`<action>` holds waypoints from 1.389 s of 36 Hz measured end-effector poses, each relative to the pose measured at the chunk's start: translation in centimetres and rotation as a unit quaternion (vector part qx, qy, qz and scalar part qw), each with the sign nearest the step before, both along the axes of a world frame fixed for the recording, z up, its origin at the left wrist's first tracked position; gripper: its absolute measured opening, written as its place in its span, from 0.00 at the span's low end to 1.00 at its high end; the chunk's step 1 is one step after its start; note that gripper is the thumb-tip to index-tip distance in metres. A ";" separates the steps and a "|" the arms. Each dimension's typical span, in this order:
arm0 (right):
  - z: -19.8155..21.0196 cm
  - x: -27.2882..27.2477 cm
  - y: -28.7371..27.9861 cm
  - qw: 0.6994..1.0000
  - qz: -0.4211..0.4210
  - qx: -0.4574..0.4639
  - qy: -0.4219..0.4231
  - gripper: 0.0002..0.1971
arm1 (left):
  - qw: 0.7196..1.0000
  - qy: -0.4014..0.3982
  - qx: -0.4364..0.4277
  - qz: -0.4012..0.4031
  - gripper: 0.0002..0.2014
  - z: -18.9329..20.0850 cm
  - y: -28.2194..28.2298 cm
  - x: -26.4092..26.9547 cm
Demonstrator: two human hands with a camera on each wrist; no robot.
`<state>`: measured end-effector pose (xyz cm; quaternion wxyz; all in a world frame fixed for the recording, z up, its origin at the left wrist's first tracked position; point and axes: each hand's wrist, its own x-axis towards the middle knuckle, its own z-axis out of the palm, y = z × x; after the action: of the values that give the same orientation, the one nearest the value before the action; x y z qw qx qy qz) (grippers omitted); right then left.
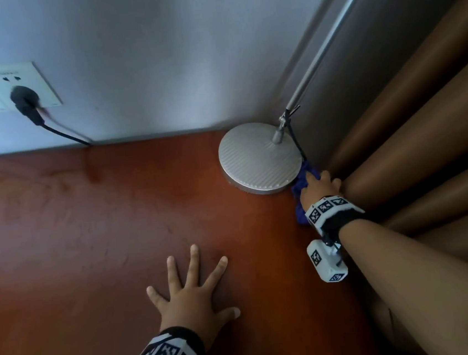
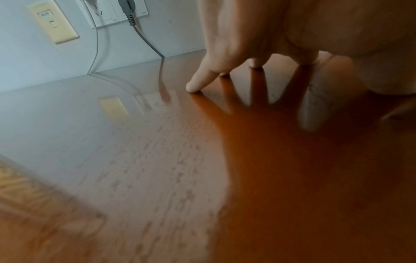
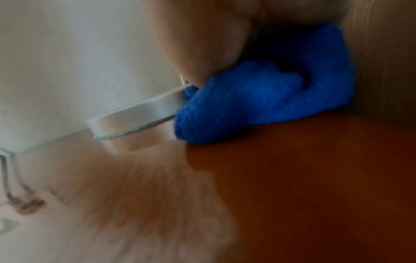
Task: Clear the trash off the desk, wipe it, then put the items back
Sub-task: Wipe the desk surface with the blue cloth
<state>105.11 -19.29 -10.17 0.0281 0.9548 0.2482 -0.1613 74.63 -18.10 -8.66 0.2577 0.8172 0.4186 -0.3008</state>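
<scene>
Blue cloth [image 1: 301,196] sits bunched under the right hand [image 1: 319,190] at the far right of the desk [image 1: 90,250], squeezed into the narrow gap between the round metal lamp base [image 1: 260,160] and the brown curtain [image 1: 425,142]. The wrist view shows the cloth [image 3: 258,101] lying on the wood and touching the edge of the lamp base [image 3: 135,113], with the palm bearing down from above. That placement suits the wiping step: by my reading the hand is working the corner that a broad sweep would miss. The right grip looks closed round the wad, fingers tucked into the fabric, though blur hides exactly how each finger lies.

The left hand [image 1: 192,291] lies flat on the wood nearer the person, fingers spread and straight, holding nothing. From its wrist camera the fingertips [image 2: 193,87] touch the glossy surface. It probably serves as a brace while the body leans toward the corner.

A dark plug [image 1: 25,102] sits in the white wall socket [image 1: 9,85] above the back edge, its cord dropping behind the desk. No trash or other items show on the wood here, so clearing seems done and putting things back remains.

Faint print on the socket plate is too blurred to read; the wristbands carry black-and-white square markers, no words.
</scene>
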 end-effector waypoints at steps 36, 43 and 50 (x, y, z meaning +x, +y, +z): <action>7.7 -15.2 -16.5 0.997 -0.063 -0.031 0.043 0.19 | 0.996 -0.079 0.042 -0.019 0.33 7.8 1.7 -11.6; 14.5 -24.2 -12.4 0.993 0.093 0.059 0.051 0.22 | 0.979 -0.198 0.049 0.023 0.33 13.8 3.6 -18.5; 19.5 -35.7 -7.7 0.948 0.232 0.187 0.114 0.19 | 0.946 -0.314 -0.069 0.049 0.35 19.5 5.2 -25.7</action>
<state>69.41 -27.04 9.31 -0.1428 0.8338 0.4905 -0.2090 48.96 -12.92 10.85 0.4465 0.8288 0.3343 -0.0438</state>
